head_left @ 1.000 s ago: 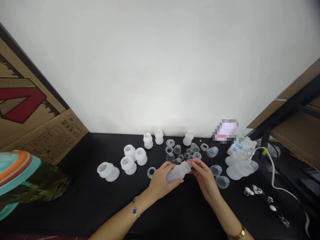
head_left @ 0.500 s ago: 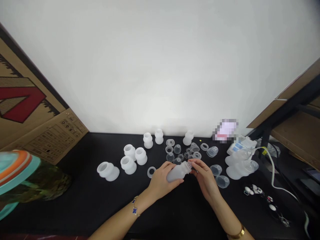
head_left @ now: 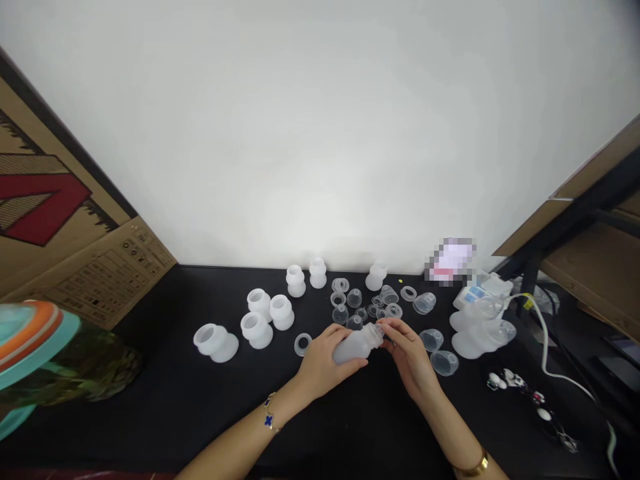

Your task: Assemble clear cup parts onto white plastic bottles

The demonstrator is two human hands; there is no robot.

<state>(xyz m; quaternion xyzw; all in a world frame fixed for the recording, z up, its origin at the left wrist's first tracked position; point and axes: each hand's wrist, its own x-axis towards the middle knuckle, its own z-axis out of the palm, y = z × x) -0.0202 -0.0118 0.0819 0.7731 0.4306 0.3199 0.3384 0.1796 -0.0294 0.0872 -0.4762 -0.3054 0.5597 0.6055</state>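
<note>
My left hand (head_left: 323, 363) is wrapped round a frosted white plastic bottle (head_left: 356, 345) that lies tilted with its neck pointing right. My right hand (head_left: 410, 357) is closed at the bottle's mouth, fingertips pinched on a small clear part that I cannot make out. Both hands rest low over the black table (head_left: 165, 400). Just behind them lies a cluster of clear rings and small domed caps (head_left: 373, 303). A single clear ring (head_left: 302, 344) lies left of my left hand.
Several white squat bottles (head_left: 260, 323) stand at left centre and along the back. Clear cups (head_left: 440, 350) and a heap of white parts (head_left: 480, 327) lie right. A white cable (head_left: 555, 367), a cardboard box (head_left: 65, 233) and a striped hat (head_left: 35, 340) flank the table.
</note>
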